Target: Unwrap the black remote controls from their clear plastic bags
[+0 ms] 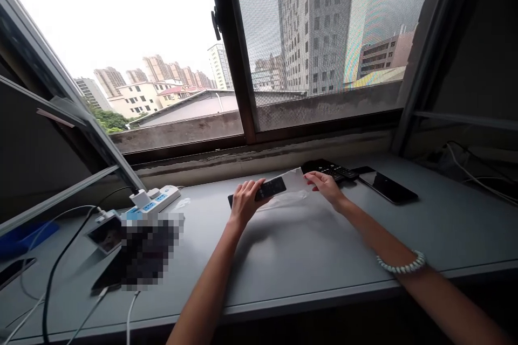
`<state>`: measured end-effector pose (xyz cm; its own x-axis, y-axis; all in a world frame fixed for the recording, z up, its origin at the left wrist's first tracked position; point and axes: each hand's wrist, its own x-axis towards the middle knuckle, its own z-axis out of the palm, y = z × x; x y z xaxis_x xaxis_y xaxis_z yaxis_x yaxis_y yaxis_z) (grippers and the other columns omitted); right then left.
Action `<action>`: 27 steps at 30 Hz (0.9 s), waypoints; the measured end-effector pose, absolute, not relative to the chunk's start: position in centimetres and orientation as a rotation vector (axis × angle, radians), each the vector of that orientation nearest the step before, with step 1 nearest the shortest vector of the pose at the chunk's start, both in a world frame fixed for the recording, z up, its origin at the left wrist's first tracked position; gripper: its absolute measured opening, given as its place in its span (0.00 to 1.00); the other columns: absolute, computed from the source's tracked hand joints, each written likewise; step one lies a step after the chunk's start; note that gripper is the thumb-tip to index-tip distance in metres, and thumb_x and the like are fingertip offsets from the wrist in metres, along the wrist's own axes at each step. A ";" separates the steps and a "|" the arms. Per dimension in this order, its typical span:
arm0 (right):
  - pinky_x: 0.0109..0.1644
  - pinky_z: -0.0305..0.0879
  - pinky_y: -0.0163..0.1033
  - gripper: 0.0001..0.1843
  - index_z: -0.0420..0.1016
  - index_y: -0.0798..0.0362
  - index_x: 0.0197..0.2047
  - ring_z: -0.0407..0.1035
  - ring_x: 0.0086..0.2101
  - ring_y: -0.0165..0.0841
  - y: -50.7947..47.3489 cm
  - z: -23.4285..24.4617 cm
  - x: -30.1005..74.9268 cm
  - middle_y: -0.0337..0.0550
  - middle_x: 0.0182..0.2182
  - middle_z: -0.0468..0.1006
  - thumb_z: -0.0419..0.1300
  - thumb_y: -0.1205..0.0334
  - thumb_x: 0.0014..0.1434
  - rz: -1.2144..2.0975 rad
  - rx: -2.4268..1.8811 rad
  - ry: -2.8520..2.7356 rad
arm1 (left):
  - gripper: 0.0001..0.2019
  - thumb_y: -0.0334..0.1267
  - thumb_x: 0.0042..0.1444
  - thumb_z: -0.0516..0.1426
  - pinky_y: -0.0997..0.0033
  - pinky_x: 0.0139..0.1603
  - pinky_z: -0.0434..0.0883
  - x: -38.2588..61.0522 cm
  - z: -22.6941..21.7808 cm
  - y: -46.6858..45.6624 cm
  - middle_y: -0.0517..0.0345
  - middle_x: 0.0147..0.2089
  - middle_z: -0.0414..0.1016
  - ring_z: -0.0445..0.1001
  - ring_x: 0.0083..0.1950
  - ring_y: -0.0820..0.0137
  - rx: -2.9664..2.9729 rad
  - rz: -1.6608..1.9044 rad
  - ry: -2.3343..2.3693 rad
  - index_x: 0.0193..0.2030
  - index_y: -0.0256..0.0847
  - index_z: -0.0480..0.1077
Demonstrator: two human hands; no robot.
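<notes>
My left hand (244, 200) is closed around a slim black remote control (270, 188) and holds it just above the grey desk (307, 259). The remote's far end lies over a clear plastic bag (293, 182). My right hand (326, 185) pinches the bag's right edge with its fingertips. A beaded bracelet (402, 266) sits on my right forearm. A second black remote (332, 168) lies just behind my right hand, near the window.
A dark smartphone (388, 186) lies right of the remotes. A white power strip (156, 199) with plugs and cables sits at left, next to a blurred dark object (141, 253). Loose cables (473, 172) lie at far right. The window frame (238, 81) rises behind.
</notes>
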<state>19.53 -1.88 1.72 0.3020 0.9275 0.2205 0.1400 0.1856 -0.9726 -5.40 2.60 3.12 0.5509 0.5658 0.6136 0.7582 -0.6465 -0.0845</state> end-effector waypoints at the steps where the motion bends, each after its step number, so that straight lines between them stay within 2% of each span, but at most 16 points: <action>1: 0.35 0.65 0.37 0.20 0.75 0.52 0.32 0.70 0.38 0.37 -1.9 1.7 19.5 0.45 0.38 0.77 0.57 0.43 0.49 0.766 -1.264 -1.157 | 0.22 0.52 0.57 0.54 0.68 0.43 0.62 -5.4 3.1 2.7 0.55 0.39 0.73 0.69 0.41 0.65 -2.455 -0.793 -1.093 0.54 0.43 0.66; 5: 0.35 0.65 0.37 0.21 0.77 0.52 0.32 0.70 0.38 0.36 -1.9 1.5 19.4 0.45 0.40 0.77 0.56 0.42 0.49 0.744 -1.253 -1.206 | 0.21 0.51 0.56 0.56 0.68 0.44 0.62 -5.5 2.7 3.1 0.56 0.39 0.73 0.69 0.41 0.65 -2.494 -0.798 -1.106 0.54 0.45 0.66; 10: 0.36 0.64 0.38 0.23 0.77 0.53 0.36 0.70 0.36 0.36 -1.7 1.0 19.9 0.46 0.35 0.78 0.63 0.42 0.44 0.696 -1.262 -1.204 | 0.21 0.50 0.55 0.57 0.67 0.46 0.62 -5.5 2.2 3.4 0.56 0.39 0.72 0.69 0.43 0.64 -2.493 -0.781 -1.127 0.54 0.45 0.66; 16: 0.42 0.66 0.40 0.23 0.79 0.52 0.34 0.71 0.39 0.37 -1.6 0.7 20.4 0.46 0.39 0.79 0.67 0.44 0.39 0.775 -1.154 -1.262 | 0.22 0.49 0.54 0.58 0.67 0.46 0.62 -5.6 2.3 3.2 0.56 0.40 0.72 0.69 0.43 0.65 -2.509 -0.758 -1.120 0.54 0.46 0.65; 21: 0.39 0.65 0.39 0.25 0.78 0.51 0.39 0.70 0.38 0.36 -1.7 0.8 20.2 0.45 0.39 0.79 0.64 0.42 0.44 0.799 -1.233 -1.299 | 0.22 0.47 0.54 0.59 0.68 0.46 0.61 -5.6 2.2 3.5 0.56 0.41 0.73 0.69 0.44 0.65 -2.526 -0.753 -1.114 0.55 0.45 0.64; 27: 0.38 0.65 0.37 0.25 0.78 0.51 0.39 0.70 0.39 0.35 -1.9 0.9 20.2 0.45 0.44 0.76 0.54 0.39 0.53 0.836 -1.239 -1.393 | 0.21 0.47 0.54 0.59 0.67 0.47 0.60 -5.9 1.4 4.3 0.57 0.42 0.73 0.70 0.45 0.65 -2.541 -0.762 -1.149 0.53 0.46 0.65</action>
